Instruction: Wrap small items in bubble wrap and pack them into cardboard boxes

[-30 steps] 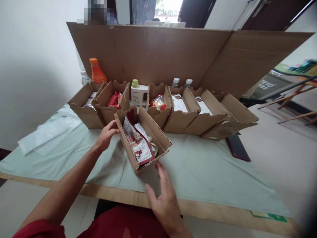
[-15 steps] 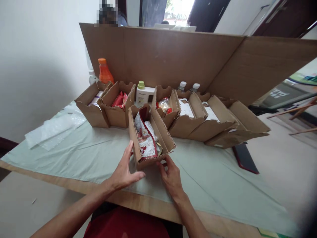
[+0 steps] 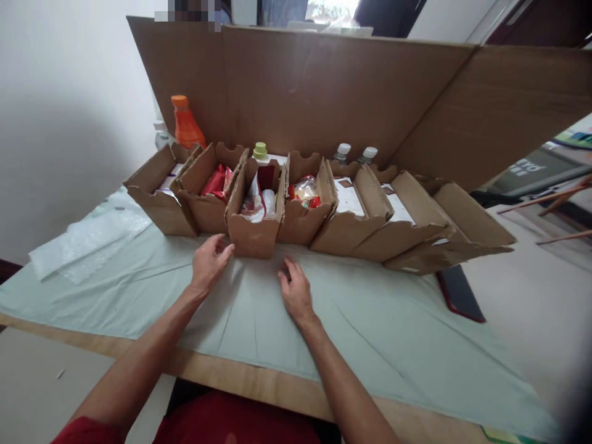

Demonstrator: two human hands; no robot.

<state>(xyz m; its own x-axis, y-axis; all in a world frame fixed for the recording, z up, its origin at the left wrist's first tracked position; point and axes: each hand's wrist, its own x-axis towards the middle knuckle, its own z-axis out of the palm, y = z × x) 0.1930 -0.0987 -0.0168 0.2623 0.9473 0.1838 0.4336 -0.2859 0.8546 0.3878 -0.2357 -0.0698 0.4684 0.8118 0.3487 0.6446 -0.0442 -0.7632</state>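
A cardboard box (image 3: 252, 238) holding a red-and-white printed packet (image 3: 254, 200) stands in the row of boxes, its front slightly nearer me than its neighbours. My left hand (image 3: 209, 262) is just left of its front, fingers apart and holding nothing. Right of the box's front, my right hand (image 3: 295, 288) rests low over the cloth, fingers loosely curved and apart, with nothing in it. On the box's left is a box with red packets (image 3: 217, 181); on its right, one with a clear-and-red packet (image 3: 305, 192).
More boxes with white items (image 3: 349, 198) continue rightward. Behind them stand an orange bottle (image 3: 187, 126), a green-capped bottle (image 3: 260, 151) and white-capped bottles, before a tall cardboard panel (image 3: 324, 92). Bubble wrap (image 3: 87, 240) lies left; a dark flat object (image 3: 460, 293) lies right. A person is partly visible behind.
The box with the printed packet has moved back and straightened into the row, now hiding most of the green-capped bottle. Both hands have moved forward and are off the box.
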